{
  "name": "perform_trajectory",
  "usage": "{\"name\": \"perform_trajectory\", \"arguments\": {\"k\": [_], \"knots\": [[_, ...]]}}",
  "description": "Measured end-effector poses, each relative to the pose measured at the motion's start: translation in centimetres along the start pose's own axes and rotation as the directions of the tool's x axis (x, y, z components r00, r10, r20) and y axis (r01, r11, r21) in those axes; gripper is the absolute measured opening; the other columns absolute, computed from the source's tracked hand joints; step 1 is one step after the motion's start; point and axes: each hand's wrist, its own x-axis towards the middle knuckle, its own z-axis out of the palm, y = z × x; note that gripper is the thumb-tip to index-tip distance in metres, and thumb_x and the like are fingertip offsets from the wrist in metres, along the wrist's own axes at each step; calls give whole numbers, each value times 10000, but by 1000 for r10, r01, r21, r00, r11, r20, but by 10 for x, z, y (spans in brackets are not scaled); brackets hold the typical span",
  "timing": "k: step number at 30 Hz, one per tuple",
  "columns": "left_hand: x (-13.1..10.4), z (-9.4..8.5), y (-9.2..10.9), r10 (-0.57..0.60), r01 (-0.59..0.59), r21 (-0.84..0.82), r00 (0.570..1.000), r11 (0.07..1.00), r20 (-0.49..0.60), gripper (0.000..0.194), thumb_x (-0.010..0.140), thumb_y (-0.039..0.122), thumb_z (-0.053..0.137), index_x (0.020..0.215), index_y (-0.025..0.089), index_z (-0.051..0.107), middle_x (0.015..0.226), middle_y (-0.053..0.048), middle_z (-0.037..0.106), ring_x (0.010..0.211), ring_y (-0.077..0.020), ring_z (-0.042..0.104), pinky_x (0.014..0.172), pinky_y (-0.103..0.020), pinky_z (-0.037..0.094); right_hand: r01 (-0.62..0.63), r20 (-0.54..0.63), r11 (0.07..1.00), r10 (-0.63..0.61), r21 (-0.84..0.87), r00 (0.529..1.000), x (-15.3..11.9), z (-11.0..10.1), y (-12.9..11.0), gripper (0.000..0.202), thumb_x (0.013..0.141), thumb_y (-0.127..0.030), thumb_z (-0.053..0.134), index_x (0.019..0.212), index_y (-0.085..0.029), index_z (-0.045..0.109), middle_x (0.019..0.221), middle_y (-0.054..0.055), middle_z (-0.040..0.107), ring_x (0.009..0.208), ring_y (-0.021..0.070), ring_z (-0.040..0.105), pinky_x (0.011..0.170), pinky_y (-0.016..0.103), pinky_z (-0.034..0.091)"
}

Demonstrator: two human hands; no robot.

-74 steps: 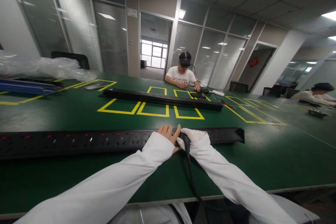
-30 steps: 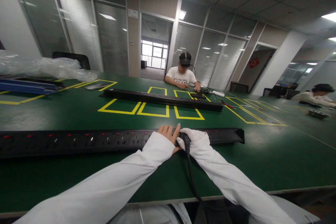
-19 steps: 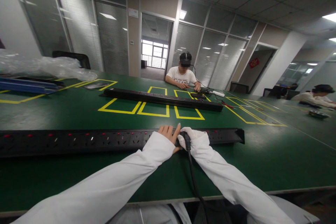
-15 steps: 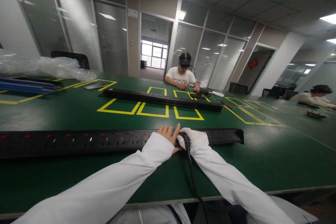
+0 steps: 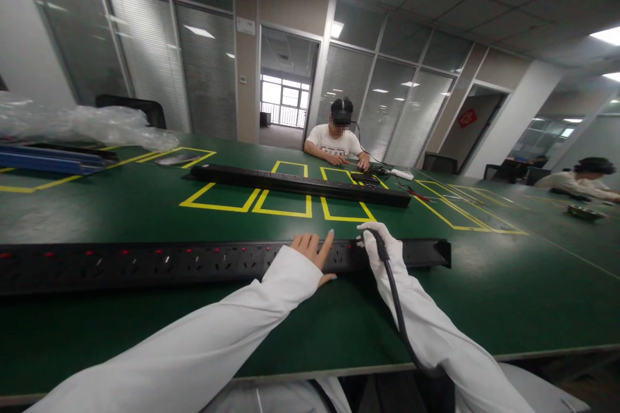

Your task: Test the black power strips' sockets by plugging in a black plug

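A long black socket strip (image 5: 194, 264) with red marks along it lies across the green table in front of me. My left hand (image 5: 312, 251) rests on the strip right of its middle, fingers spread, thumb along the near edge. My right hand (image 5: 380, 242), in a white glove, is closed round a black plug (image 5: 378, 244) just over the strip's right part. The plug's prongs show at the glove's left side, off the socket face. Its black cable (image 5: 401, 316) runs down past my right sleeve to the table's near edge.
A second black strip (image 5: 300, 184) lies further back over yellow tape outlines. Clear plastic wrap (image 5: 87, 122) and blue profiles (image 5: 48, 158) are at the left. Across the table sits a person (image 5: 336, 139) near cables and a white block (image 5: 402, 173); another person (image 5: 581, 179) is far right.
My right hand has moved right along the strip with the plug, away from my left hand, uncovering sockets between them. The cable has swung right. My left hand has stayed in place.
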Motion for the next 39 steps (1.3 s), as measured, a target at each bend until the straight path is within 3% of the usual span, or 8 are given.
{"name": "perform_trajectory", "arguments": {"k": [3,7,11,15,21,26,32,39], "knots": [[-1,-3,0,-1,1,-8,1000,1000,11,866,617,591,514,1314,163,228,999,-164,478,838,-288,427,731,-403,270,-29,16,996,28,83,999,6,-4,8,290,777,-448,424,832,-201,564,682,10,602,552,122,564,515,220,459],[-2,-6,0,6,-6,-2,1000,1000,7,861,609,577,538,1321,281,156,977,-139,470,827,-279,434,715,-395,271,-45,68,990,36,136,997,6,-10,12,295,782,-448,418,845,-196,557,652,8,590,543,124,569,524,229,467],[-2,-7,0,4,-5,42,999,999,34,835,599,593,540,1303,344,168,984,-134,468,834,-282,438,719,-398,265,-19,67,995,13,93,998,0,-16,11,282,768,-427,432,881,-199,554,599,-3,589,504,123,579,512,223,469],[2,-5,5,-7,5,33,998,999,62,829,586,652,503,1290,301,240,1029,-159,472,875,-311,435,759,-442,253,-14,69,1000,16,-27,997,-2,-22,12,261,752,-393,456,905,-212,565,572,-15,593,492,123,583,508,215,464],[20,-10,21,23,-17,-104,998,994,52,844,551,678,507,1155,98,397,1011,-163,478,859,-289,447,745,-406,322,74,143,968,-41,-239,989,-5,-19,12,248,757,-387,451,912,-236,571,573,-29,599,480,111,558,526,215,442],[26,-14,28,60,-53,-185,998,981,31,674,576,651,498,1012,138,448,955,-106,487,815,-245,462,685,-353,356,206,193,926,-150,-317,970,-11,-15,4,271,752,-373,435,941,-229,567,632,-15,611,536,119,566,537,217,435],[22,-9,32,118,-111,-117,992,987,51,824,523,629,581,1127,105,380,1005,-142,475,851,-275,450,690,-384,335,336,246,863,-257,-377,935,-14,-17,3,280,708,-323,462,937,-219,584,778,13,643,672,148,593,651,246,449],[24,-12,26,130,-122,-133,990,983,49,695,575,512,603,1103,113,390,1002,-127,485,859,-262,450,689,-368,340,357,239,860,-285,-364,928,-14,-16,11,281,727,-349,445,930,-210,579,737,10,641,635,140,592,624,237,446]]}}
